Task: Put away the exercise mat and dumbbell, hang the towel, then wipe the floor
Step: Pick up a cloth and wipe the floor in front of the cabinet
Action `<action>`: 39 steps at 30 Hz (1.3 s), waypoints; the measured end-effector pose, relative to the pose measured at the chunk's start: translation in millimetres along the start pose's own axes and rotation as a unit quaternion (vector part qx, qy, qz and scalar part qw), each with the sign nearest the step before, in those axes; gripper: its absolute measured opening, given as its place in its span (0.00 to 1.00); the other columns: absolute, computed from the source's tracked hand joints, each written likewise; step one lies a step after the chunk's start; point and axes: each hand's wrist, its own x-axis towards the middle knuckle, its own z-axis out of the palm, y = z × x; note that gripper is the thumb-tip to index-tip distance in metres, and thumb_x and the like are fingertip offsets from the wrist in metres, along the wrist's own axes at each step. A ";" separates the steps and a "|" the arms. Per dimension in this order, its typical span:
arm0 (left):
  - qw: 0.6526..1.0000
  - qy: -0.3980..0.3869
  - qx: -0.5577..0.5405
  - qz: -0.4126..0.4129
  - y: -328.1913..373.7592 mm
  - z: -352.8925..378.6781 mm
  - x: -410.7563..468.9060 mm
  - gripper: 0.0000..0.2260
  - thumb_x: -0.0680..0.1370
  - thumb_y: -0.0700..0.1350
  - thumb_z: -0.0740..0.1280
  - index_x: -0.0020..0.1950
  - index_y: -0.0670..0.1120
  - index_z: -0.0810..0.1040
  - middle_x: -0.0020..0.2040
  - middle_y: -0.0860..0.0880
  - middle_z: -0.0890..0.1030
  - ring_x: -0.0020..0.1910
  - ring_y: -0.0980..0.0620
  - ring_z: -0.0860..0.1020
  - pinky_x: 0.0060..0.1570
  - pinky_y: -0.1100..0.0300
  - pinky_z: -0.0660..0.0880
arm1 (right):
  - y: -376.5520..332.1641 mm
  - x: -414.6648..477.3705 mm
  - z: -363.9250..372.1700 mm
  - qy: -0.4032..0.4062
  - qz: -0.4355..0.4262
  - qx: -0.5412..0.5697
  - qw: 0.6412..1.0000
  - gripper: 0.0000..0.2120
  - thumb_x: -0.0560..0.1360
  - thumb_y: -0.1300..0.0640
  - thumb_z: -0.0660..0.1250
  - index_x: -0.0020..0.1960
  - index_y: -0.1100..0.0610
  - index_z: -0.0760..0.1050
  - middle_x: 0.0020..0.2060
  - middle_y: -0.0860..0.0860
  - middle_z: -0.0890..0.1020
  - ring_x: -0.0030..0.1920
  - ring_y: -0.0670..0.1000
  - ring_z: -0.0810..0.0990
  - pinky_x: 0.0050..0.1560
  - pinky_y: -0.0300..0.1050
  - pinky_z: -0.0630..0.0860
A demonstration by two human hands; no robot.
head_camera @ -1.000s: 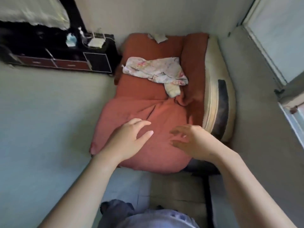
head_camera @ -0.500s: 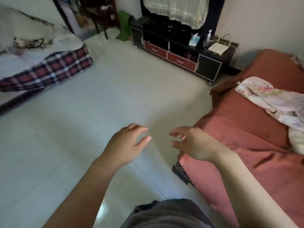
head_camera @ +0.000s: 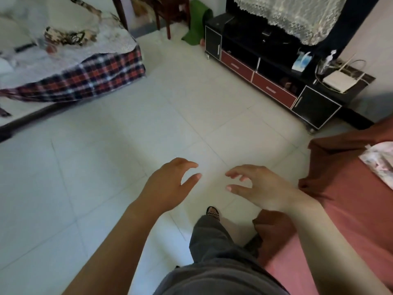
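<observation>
Your view has swung left, bed [head_camera: 350,209] now cut off at the right edge, cloth [head_camera: 380,165] on it mostly out of view, your left hand [head_camera: 168,186] and right hand [head_camera: 261,188] loose, empty, over the floor [head_camera: 127,145], blurry green mat [head_camera: 196,24] far off beside the cabinet [head_camera: 274,90].

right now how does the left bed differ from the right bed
The left bed has a red, black and white plaid cover under a pale top sheet; the right bed is plain rust red. The left bed lies far across the tiled floor; the right bed is beside the person's leg. Both stand on that floor with patterned fabric lying on top.
</observation>
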 end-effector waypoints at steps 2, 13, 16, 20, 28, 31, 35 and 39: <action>1.000 -0.009 0.002 0.010 5.0 -19.3 51.7 0.19 0.79 0.58 0.55 0.68 0.55 0.69 0.68 0.56 0.70 0.65 0.56 0.70 0.63 0.59 0.68 | 8.0 37.6 -33.4 0.006 0.013 -0.009 1.000 0.18 0.73 0.40 0.64 0.61 0.42 0.71 0.55 0.39 0.75 0.53 0.40 0.72 0.47 0.32 0.66; 0.997 0.058 -0.048 -0.008 -15.0 -108.1 239.3 0.18 0.78 0.59 0.56 0.67 0.57 0.69 0.66 0.58 0.71 0.64 0.58 0.70 0.62 0.59 0.69 | 9.8 217.0 -155.8 0.000 -0.008 -0.038 0.999 0.17 0.73 0.41 0.65 0.61 0.42 0.71 0.55 0.37 0.74 0.54 0.39 0.74 0.47 0.30 0.67; 0.997 0.060 -0.051 -0.026 -40.1 -124.7 279.1 0.19 0.78 0.59 0.57 0.68 0.57 0.68 0.68 0.57 0.70 0.65 0.57 0.70 0.61 0.62 0.65 | -1.7 274.9 -171.5 -0.021 -0.024 -0.055 0.998 0.17 0.73 0.40 0.64 0.61 0.41 0.70 0.55 0.37 0.74 0.54 0.40 0.73 0.47 0.31 0.67; 0.994 0.070 -0.060 -0.052 -87.7 -152.5 339.0 0.19 0.78 0.59 0.58 0.68 0.56 0.69 0.68 0.56 0.71 0.65 0.56 0.70 0.63 0.60 0.66 | -18.0 361.3 -190.4 -0.039 -0.046 -0.071 0.996 0.17 0.73 0.40 0.64 0.61 0.41 0.70 0.55 0.37 0.74 0.54 0.40 0.73 0.45 0.29 0.66; 0.989 0.100 -0.068 -0.088 -194.2 -242.3 487.1 0.19 0.78 0.58 0.58 0.67 0.55 0.70 0.66 0.54 0.73 0.61 0.54 0.73 0.60 0.56 0.72 | -70.6 563.4 -239.4 -0.073 -0.049 -0.099 0.991 0.20 0.73 0.40 0.64 0.63 0.43 0.70 0.56 0.40 0.74 0.54 0.44 0.74 0.51 0.37 0.68; 0.989 0.100 -0.059 -0.093 -221.0 -283.7 541.2 0.19 0.78 0.59 0.57 0.68 0.55 0.69 0.67 0.55 0.71 0.64 0.55 0.71 0.62 0.58 0.69 | -92.9 630.8 -263.6 -0.087 -0.062 -0.102 0.989 0.20 0.73 0.40 0.64 0.63 0.43 0.69 0.56 0.39 0.74 0.54 0.43 0.74 0.51 0.37 0.68; 0.989 0.092 -0.064 -0.095 -249.8 -318.0 598.3 0.20 0.78 0.59 0.57 0.68 0.56 0.69 0.68 0.55 0.70 0.64 0.55 0.71 0.61 0.62 0.66 | -101.1 702.3 -286.6 -0.075 -0.056 -0.085 0.992 0.19 0.73 0.40 0.65 0.62 0.43 0.70 0.55 0.39 0.74 0.54 0.43 0.74 0.50 0.36 0.68; 0.990 0.069 -0.068 -0.103 -282.4 -339.8 656.7 0.20 0.78 0.59 0.57 0.68 0.56 0.68 0.68 0.56 0.70 0.63 0.56 0.71 0.59 0.64 0.65 | -85.0 768.0 -310.7 -0.080 -0.011 -0.054 0.995 0.18 0.73 0.41 0.65 0.61 0.43 0.71 0.56 0.39 0.75 0.54 0.42 0.74 0.50 0.36 0.68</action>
